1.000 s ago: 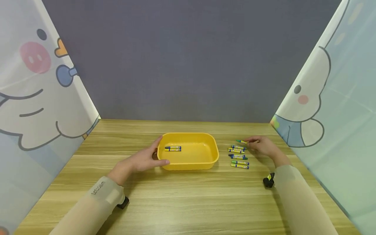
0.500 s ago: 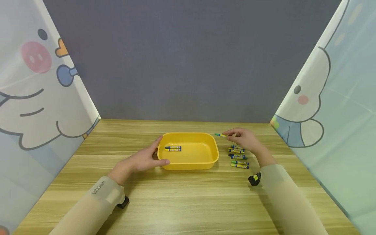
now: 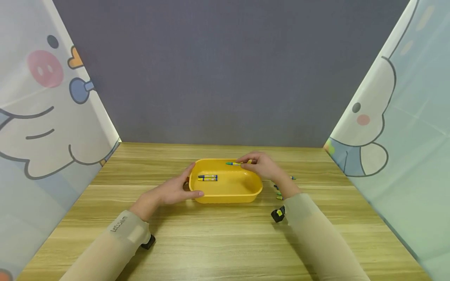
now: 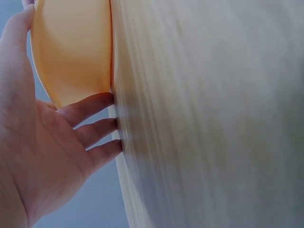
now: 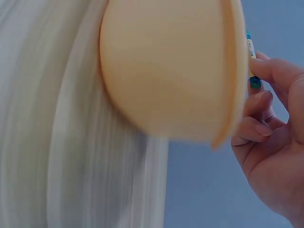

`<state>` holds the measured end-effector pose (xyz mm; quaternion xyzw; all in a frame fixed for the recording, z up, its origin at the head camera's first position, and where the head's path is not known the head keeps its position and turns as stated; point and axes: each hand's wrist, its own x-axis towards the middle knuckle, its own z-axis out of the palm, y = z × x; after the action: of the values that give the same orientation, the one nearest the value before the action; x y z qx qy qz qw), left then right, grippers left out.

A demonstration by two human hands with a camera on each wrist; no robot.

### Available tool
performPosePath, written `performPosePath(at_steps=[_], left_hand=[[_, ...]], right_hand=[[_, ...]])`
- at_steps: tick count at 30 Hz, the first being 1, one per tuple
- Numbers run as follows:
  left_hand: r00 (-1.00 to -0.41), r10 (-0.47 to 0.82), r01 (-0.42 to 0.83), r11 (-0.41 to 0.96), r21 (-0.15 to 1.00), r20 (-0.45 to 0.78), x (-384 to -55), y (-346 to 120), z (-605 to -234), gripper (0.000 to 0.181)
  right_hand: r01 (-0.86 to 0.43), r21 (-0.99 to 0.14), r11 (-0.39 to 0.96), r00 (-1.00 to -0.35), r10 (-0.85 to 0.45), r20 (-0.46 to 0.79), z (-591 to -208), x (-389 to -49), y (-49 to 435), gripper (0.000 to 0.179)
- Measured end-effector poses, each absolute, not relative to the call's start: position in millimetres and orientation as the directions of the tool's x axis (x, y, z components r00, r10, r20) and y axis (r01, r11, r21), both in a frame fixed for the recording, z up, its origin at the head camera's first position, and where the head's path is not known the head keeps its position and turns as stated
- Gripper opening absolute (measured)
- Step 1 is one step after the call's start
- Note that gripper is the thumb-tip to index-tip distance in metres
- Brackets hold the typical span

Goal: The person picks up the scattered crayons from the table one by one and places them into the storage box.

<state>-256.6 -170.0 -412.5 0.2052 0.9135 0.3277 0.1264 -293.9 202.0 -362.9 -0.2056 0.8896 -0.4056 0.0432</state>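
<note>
A yellow plastic basin (image 3: 228, 199) stands on the table, seen from outside in both wrist views. My left hand (image 3: 172, 190) holds its left end, thumb along the near rim and the other fingers round the outer wall; in the left wrist view several fingertips (image 4: 109, 99) touch the tabletop. Two crayons (image 3: 208, 178), one dark-tipped and one yellow, lie side by side on the basin floor at the left. Over the basin's far right part, my right hand (image 3: 260, 166) pinches a green crayon (image 3: 233, 164) between thumb and fingers, its green tip pointing left.
Several more crayons (image 3: 279, 198) lie on the wooden table (image 3: 225, 238) right of the basin, partly hidden under my right wrist. A dark grey panel (image 3: 225, 74) rises behind the table. Cartoon-printed sheets (image 3: 45, 117) flank both sides.
My right hand has carried the green crayon leftward from beside the other crayons to above the basin. My left hand has stayed at the basin's left end.
</note>
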Motion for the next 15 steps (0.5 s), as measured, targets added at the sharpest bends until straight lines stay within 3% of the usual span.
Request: performPosePath(at_steps=[15], left_hand=[[-0.881,0.465,0.306,0.695,0.651,-0.083,-255.0,-169.8,-412.1,0.128]], right_hand=[[-0.393,-0.74,0.545,-0.861,-0.501,0.088,-383.6,-296.4,127.9,0.023]])
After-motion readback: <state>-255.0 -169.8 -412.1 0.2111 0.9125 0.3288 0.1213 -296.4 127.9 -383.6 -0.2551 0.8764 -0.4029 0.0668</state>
